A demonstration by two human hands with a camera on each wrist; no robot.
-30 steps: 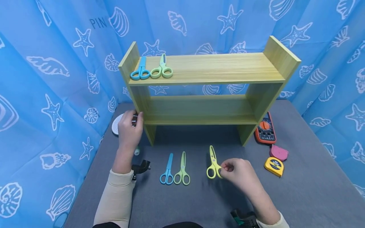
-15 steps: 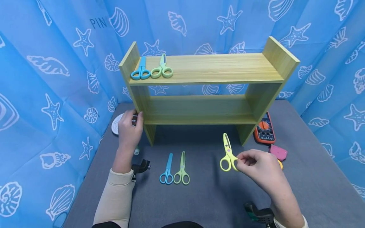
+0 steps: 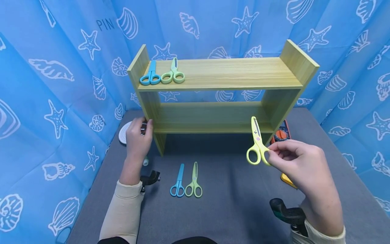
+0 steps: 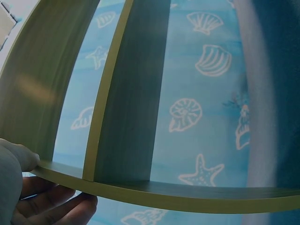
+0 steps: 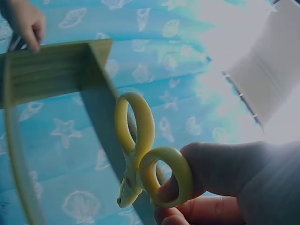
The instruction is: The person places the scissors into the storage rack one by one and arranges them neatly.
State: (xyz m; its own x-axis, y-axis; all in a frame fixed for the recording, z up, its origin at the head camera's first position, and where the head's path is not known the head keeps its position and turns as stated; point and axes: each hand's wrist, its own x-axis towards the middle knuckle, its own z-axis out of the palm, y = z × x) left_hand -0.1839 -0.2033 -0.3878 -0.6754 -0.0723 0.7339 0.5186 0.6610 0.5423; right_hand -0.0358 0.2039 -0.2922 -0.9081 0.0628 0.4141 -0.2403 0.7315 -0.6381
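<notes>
My right hand (image 3: 300, 162) pinches a pair of yellow scissors (image 3: 257, 145) by one finger loop, blades up, in front of the shelf's right end. Thumb and fingers close on that loop in the right wrist view, where the yellow scissors (image 5: 136, 145) show handles first. At the wooden shelf's (image 3: 219, 129) left side, my left hand (image 3: 137, 140) grips the edge of the side panel (image 4: 140, 196), thumb inside and fingers outside. Blue scissors (image 3: 150, 75) and green scissors (image 3: 173, 73) lie side by side at the left of the top board.
On the grey table (image 3: 213, 217) lie a second blue pair of scissors (image 3: 179, 181) and a second green pair (image 3: 194, 183). A multimeter (image 3: 281, 133) and a yellow tape measure (image 3: 287, 180) are partly hidden at right. Behind the left hand sits a white round object (image 3: 123, 134).
My right hand has lifted the yellow scissors and carried them right and toward the shelf, now covering the pink object. The left hand keeps its place on the side panel.
</notes>
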